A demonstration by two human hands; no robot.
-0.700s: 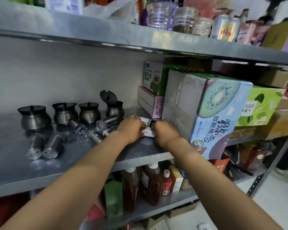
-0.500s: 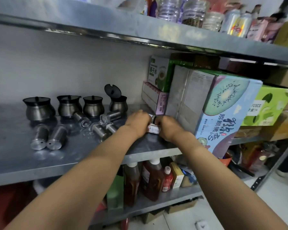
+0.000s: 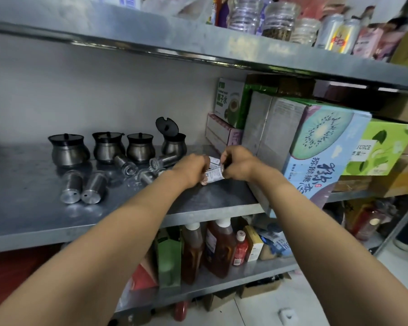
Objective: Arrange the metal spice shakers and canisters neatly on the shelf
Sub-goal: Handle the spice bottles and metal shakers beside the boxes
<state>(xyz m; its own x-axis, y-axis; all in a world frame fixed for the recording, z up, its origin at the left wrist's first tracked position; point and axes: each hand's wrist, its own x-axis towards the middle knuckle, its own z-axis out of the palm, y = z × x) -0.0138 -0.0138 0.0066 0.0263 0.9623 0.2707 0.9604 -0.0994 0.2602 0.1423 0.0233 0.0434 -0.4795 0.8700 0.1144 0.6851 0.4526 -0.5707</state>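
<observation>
My left hand (image 3: 190,171) and my right hand (image 3: 238,163) both grip small white-labelled shakers (image 3: 213,174) just above the grey metal shelf (image 3: 28,208), right of its middle. Along the shelf's back stand several round metal canisters (image 3: 68,150) with dark lids; the rightmost canister (image 3: 173,143) has its lid flipped up. Two steel shakers (image 3: 81,190) lie on their sides at the left. More shakers with clear caps (image 3: 125,164) lie tipped over between the canisters and my left hand.
A big kiwi-drink carton (image 3: 316,147) stands close to the right of my hands, with stacked boxes (image 3: 229,114) behind it. Bottles (image 3: 219,250) fill the shelf below. Jars and cans (image 3: 278,20) sit on the shelf above.
Both hands stay together on the labelled shakers and have lifted them slightly off the shelf. The camera has tilted a little; the other shakers and canisters lie as before.
</observation>
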